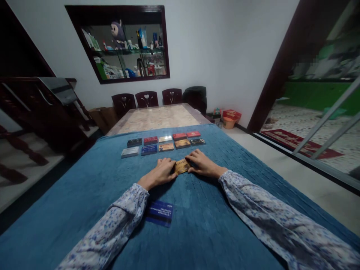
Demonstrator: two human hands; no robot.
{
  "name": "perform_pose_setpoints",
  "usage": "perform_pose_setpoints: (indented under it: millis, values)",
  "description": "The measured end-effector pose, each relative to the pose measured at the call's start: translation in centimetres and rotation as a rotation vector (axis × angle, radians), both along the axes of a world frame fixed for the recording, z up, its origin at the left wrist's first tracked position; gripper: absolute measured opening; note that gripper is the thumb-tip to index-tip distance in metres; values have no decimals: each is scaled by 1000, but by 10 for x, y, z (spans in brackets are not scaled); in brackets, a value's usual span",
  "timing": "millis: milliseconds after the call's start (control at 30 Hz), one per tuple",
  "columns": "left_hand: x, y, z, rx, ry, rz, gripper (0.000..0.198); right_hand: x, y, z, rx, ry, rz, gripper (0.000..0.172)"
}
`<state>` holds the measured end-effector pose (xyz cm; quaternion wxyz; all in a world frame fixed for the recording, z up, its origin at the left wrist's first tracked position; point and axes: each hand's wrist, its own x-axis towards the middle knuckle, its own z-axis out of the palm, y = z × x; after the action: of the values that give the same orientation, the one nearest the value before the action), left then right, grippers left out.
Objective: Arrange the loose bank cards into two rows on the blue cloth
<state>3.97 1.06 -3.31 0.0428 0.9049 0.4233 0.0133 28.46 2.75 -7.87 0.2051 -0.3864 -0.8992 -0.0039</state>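
Note:
Between my two hands is a gold card (182, 166), possibly a small stack, low over the blue cloth (112, 180). My left hand (162, 171) grips its left edge with thumb and fingers. The right end of the gold card is pinched by my right hand (201, 164). Close to my left sleeve lies a dark blue card (160, 213) with pale print and a dark stripe, partly covered by the sleeve. Beyond my hands, several card stacks sit in two rows, among them a silver stack (130, 152), a blue stack (149, 149) and a black stack (198, 141).
Past the cloth, the bare marble tabletop (160, 117) runs to several dark chairs (147, 99) by the wall. A glass-shelved cabinet (132, 48) is set into that wall. An orange bucket (229, 122) stands on the floor at right, near a doorway.

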Motion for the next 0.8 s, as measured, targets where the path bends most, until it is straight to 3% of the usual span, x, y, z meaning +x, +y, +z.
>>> perform_pose_setpoints:
  millis: [333,500,800]
  values:
    - [4,5,12,-5,60,-18,25,6,17,28,8,-120,118,40]
    - [12,16,22,88,65,1,20,9,30,46,58,-194,123,27]
    - [28,57,35,167,99,58,33,3,63,76,72,-365,-85,22]
